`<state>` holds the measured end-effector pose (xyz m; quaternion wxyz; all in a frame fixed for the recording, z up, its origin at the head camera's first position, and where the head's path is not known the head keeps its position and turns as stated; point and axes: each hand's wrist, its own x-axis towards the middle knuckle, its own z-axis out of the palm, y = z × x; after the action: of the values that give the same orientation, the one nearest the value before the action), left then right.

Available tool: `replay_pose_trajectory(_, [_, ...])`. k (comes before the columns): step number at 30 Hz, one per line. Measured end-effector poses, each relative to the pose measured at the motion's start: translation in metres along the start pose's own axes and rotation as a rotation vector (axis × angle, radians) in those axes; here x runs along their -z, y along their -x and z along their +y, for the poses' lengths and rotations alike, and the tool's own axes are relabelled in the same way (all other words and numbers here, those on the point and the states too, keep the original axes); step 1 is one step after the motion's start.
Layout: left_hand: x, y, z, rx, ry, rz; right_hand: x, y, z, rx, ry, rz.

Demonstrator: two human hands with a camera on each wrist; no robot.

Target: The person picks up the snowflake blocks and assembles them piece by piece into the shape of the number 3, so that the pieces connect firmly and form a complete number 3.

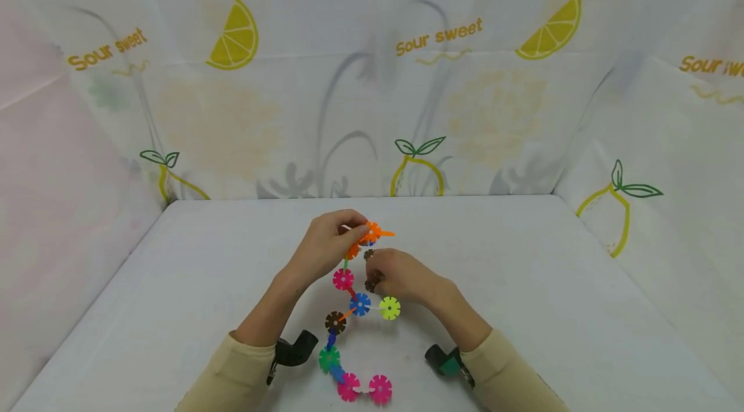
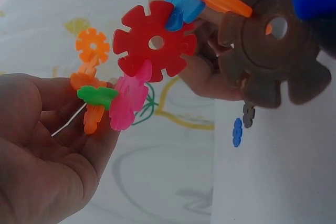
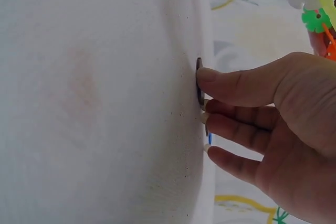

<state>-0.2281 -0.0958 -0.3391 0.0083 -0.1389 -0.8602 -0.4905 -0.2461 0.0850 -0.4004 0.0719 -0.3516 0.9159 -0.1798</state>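
My left hand (image 1: pixel 328 245) pinches a chain of snowflake discs by its orange discs (image 2: pixel 86 80) at the far end. From there the linked discs run down towards me: a pink disc (image 1: pixel 343 279), a blue disc (image 1: pixel 360 304) with a yellow disc (image 1: pixel 390 308) branching right, a brown disc (image 1: pixel 335 322), a green disc (image 1: pixel 329 358) and pink discs (image 1: pixel 380 389) at the near end. My right hand (image 1: pixel 403 275), right of the chain, has thumb and fingertips on a loose brown disc (image 3: pixel 199 82) at the table surface. Its fingers partly hide that disc in the head view.
Another loose brown disc (image 1: pixel 369 254) lies just beyond my right hand, with a loose blue disc (image 2: pixel 237 132) near it on the white table (image 1: pixel 174 283). Lemon-printed cloth (image 1: pixel 349 108) walls the back and sides. Black wrist cameras (image 1: pixel 296 347) sit at both sleeves.
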Motion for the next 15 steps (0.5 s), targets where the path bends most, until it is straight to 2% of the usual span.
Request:
replay_pose_trajectory(5, [-0.0018,-0.0002,0.0003,0.003,-0.007,-0.005,-0.0008,0.0002,-0.0005,-0.038,0.006,-0.006])
replay_pose_trajectory(15, [-0.0024,-0.0004,0.0000,-0.004,-0.023,0.000,0.0011,0.0012,0.0032,-0.051,-0.004,0.002])
